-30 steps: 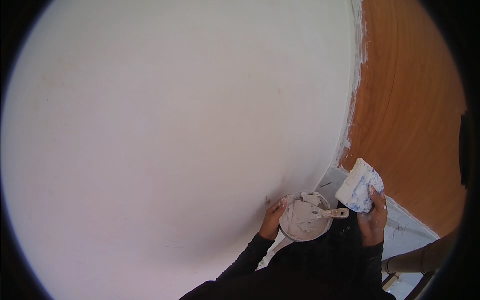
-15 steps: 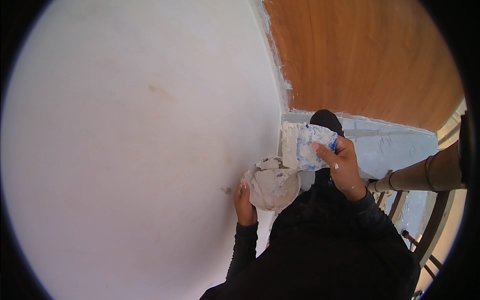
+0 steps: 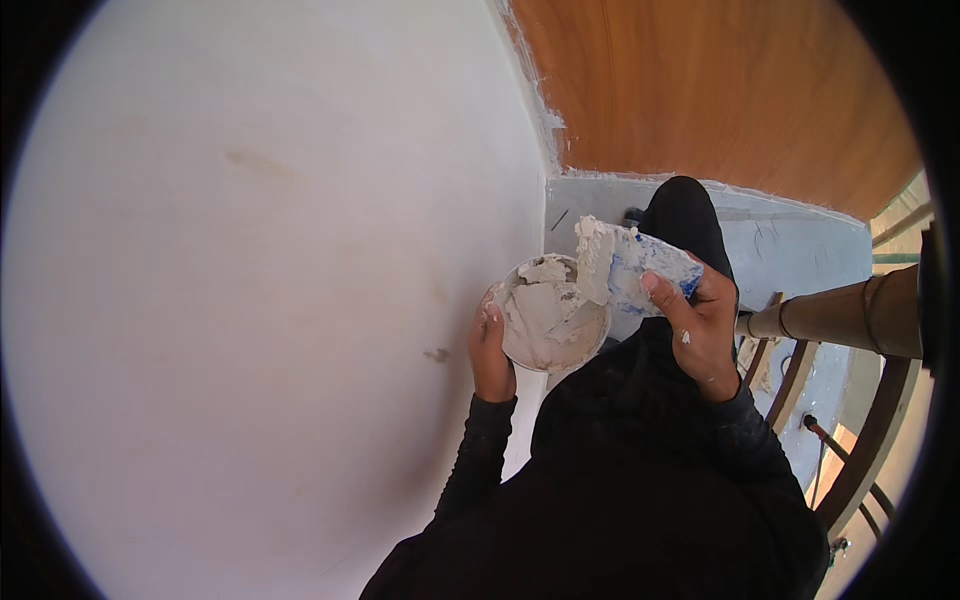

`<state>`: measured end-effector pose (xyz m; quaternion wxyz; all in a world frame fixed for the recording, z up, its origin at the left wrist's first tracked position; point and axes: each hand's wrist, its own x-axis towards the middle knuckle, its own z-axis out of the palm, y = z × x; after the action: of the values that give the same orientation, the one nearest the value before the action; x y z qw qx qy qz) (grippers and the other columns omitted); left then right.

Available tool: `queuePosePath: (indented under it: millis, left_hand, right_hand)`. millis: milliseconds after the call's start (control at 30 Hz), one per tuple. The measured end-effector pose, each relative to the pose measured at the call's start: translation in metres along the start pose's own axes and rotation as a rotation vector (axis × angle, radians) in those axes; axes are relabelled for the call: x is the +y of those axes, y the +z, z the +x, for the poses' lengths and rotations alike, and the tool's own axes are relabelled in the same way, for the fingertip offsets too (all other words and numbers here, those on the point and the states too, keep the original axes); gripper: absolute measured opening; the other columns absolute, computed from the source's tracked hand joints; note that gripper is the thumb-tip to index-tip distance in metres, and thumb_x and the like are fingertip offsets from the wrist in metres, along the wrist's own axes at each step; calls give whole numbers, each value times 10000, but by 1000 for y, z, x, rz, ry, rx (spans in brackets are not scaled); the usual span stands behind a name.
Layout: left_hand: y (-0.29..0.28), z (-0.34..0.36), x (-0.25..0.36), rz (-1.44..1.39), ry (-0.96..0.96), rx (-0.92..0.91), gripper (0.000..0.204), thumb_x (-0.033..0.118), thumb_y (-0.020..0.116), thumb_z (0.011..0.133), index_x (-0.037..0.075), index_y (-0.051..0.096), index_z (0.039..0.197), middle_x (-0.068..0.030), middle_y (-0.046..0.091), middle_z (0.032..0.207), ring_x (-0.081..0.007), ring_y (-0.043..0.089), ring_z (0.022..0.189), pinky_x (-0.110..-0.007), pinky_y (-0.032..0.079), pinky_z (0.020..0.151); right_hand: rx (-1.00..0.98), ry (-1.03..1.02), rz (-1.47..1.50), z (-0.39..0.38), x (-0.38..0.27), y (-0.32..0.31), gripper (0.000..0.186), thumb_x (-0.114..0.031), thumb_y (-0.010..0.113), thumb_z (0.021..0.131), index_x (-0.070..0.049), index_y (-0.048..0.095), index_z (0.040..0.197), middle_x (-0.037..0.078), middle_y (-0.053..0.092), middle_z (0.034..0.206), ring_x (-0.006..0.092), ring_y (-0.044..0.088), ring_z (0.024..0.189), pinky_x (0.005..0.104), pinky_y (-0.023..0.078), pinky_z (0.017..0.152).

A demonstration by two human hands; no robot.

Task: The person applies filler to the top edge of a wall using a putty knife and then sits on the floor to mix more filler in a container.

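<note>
My left hand (image 3: 491, 355) grips a round tub (image 3: 540, 337) of pale grey-white putty by its left side, close beside the white wall. In my right hand (image 3: 702, 335) is a flat blue scraper (image 3: 640, 272), thickly smeared with white putty, my thumb pressed on its face. The scraper's coated edge hangs over the tub's upper right rim; whether they touch I cannot tell. The tub's right part is partly hidden behind it.
A white wall (image 3: 260, 260) fills the left. A wooden panel (image 3: 710, 90) with putty-smeared edges stands above a pale ledge (image 3: 790, 250). At right runs a wooden rail (image 3: 845, 322) with slats beneath. My black-clad leg (image 3: 680, 220) shows beyond the hands.
My right hand has brought the scraper leftward from beside the tub to over its rim. The small knife handle seen in the tub is no longer visible. The view has turned rightward, showing more railing.
</note>
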<state>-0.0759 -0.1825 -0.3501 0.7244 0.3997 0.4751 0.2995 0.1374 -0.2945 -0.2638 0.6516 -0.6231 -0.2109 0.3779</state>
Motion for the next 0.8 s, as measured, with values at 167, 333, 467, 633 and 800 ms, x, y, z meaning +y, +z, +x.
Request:
queuePosePath:
  millis: [167, 333, 467, 633, 800]
  left_hand:
    - [2, 4, -7, -27, 17, -34, 461, 266, 450, 1028, -62, 456, 1352, -142, 544, 1305, -206, 516, 1201, -337, 395, 1028]
    - [6, 7, -10, -25, 108, -51, 470, 289, 441, 1032, -55, 456, 1351, -138, 544, 1303, -207, 516, 1201, -346, 390, 1033]
    - [9, 7, -11, -15, 142, -50, 484, 303, 439, 1031, -52, 445, 1359, -142, 537, 1309, -211, 512, 1206, -346, 387, 1036]
    - [10, 9, -11, -25, 184, -62, 495, 306, 443, 1029, -56, 435, 1366, -147, 531, 1316, -215, 508, 1213, -345, 386, 1035]
    - [10, 9, -12, -40, 198, -60, 498, 308, 439, 1029, -60, 435, 1364, -149, 535, 1309, -214, 508, 1212, -349, 388, 1033]
  right_hand:
    - [-2, -616, -188, -23, 8, 8, 200, 54, 666, 808, 65, 660, 1008, 230, 690, 957, 311, 701, 844, 340, 547, 749]
    - [-137, -478, -393, -26, 49, 21, 191, 54, 665, 795, 52, 666, 986, 190, 699, 938, 316, 700, 802, 335, 554, 713]
    - [-122, -392, -452, -27, 48, 21, 174, 41, 658, 809, 29, 674, 982, 168, 698, 916, 318, 690, 774, 332, 551, 684]
    - [-149, -524, -450, -23, 46, 25, 199, 5, 673, 802, 9, 675, 1001, 153, 689, 923, 318, 675, 790, 347, 541, 680]
    - [-393, -467, -814, -23, 47, 25, 269, -55, 723, 779, -2, 668, 1037, 136, 673, 1010, 319, 651, 902, 364, 523, 753]
